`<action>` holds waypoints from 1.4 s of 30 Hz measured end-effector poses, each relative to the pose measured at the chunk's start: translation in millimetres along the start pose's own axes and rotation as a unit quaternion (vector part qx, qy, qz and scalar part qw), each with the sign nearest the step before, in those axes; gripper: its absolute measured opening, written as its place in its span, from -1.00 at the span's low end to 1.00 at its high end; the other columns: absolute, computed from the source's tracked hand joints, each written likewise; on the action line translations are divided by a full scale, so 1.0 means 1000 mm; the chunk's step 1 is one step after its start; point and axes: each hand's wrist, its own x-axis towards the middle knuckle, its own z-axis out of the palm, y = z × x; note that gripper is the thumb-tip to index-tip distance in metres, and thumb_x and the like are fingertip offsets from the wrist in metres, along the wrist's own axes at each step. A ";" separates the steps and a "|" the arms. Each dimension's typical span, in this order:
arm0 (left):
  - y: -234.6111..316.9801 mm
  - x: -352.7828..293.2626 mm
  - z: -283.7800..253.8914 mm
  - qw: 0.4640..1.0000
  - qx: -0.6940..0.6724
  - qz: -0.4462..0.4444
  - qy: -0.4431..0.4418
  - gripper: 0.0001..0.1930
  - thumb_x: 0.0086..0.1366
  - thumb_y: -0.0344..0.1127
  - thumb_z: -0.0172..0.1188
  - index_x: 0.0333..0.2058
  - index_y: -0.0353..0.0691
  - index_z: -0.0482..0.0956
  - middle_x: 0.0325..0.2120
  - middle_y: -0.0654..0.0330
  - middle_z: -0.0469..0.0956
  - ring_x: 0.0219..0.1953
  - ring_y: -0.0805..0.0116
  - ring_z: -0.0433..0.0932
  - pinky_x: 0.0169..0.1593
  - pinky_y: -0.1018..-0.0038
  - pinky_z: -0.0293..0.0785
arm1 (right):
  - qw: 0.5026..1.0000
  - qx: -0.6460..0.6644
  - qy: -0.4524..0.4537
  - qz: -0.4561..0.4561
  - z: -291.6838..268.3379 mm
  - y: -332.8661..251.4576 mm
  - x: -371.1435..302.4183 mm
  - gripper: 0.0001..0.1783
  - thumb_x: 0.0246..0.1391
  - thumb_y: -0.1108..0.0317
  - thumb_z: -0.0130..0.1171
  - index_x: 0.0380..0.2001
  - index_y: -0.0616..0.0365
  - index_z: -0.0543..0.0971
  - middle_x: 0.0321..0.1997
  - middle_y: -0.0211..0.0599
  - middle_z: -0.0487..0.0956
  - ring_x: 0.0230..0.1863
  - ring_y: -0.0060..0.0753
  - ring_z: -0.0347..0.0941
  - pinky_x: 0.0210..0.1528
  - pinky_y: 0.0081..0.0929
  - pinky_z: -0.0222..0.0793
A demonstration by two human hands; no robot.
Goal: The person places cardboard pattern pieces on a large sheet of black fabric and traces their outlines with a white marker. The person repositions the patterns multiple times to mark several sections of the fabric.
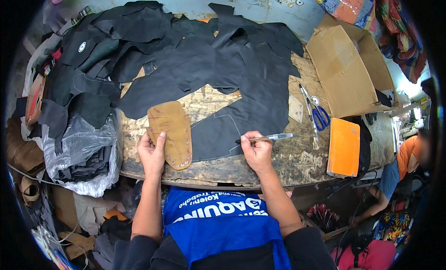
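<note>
My left hand (152, 154) grips the lower left edge of a brown pattern piece (173, 126), thumb on top. That piece has a rounded outline, slit marks and a row of small holes along its lower right edge. Between finger and thumb, my right hand (257, 151) holds a marking pen (273, 137), its clear end pointing right and its tip pointing left. Under the pen lies a black leather sheet (216, 137) with a pale outline drawn on it. The pattern piece overlaps the sheet's left edge.
More black leather (200, 56) covers the worn wooden table's far side. Blue-handled scissors (317, 113), an orange notebook (344, 147) and an open cardboard box (341, 70) are on the right. A clear plastic bag (88, 154) of black scraps is at left. Another person (395, 172) sits at far right.
</note>
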 end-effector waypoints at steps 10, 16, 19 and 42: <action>-0.003 -0.012 0.007 0.961 0.253 0.107 0.032 -0.82 0.27 -0.43 0.12 -0.18 -0.40 0.47 -0.31 0.11 0.57 -0.30 0.45 0.52 -0.21 0.53 0.42 | 1.000 0.000 -0.021 -0.008 0.002 -0.001 0.000 -0.90 0.05 0.48 0.19 -0.48 0.29 0.52 -0.62 -0.51 0.46 -0.58 -0.76 0.28 -0.56 -0.72 0.20; -0.002 -0.010 0.009 0.954 0.274 0.118 0.029 -0.80 0.25 -0.42 0.14 -0.20 -0.41 0.46 -0.36 0.07 0.59 -0.33 0.38 0.54 -0.22 0.47 0.43 | 1.000 -0.012 -0.003 -0.016 0.002 -0.001 0.000 -0.89 0.05 0.47 0.19 -0.50 0.27 0.52 -0.64 -0.54 0.43 -0.61 -0.78 0.24 -0.58 -0.72 0.16; -0.001 -0.009 0.011 0.950 0.283 0.127 0.036 -0.83 0.22 -0.45 0.13 -0.24 -0.41 0.46 -0.40 0.04 0.57 -0.37 0.33 0.54 -0.24 0.44 0.43 | 1.000 -0.008 -0.007 -0.012 -0.002 -0.002 0.001 -0.88 0.05 0.45 0.19 -0.50 0.27 0.51 -0.65 -0.55 0.42 -0.62 -0.78 0.24 -0.59 -0.72 0.17; -0.006 -0.008 0.014 0.867 0.486 0.102 0.024 -0.70 0.14 -0.22 0.18 -0.33 -0.39 0.46 -0.45 -0.12 0.50 -0.28 -0.07 0.42 -0.06 0.14 0.23 | 0.998 -0.055 0.032 -0.025 0.004 -0.006 0.000 -0.93 -0.05 0.51 0.19 -0.52 0.29 0.53 -0.59 -0.25 0.52 -0.66 -0.53 0.42 -0.59 -0.58 0.33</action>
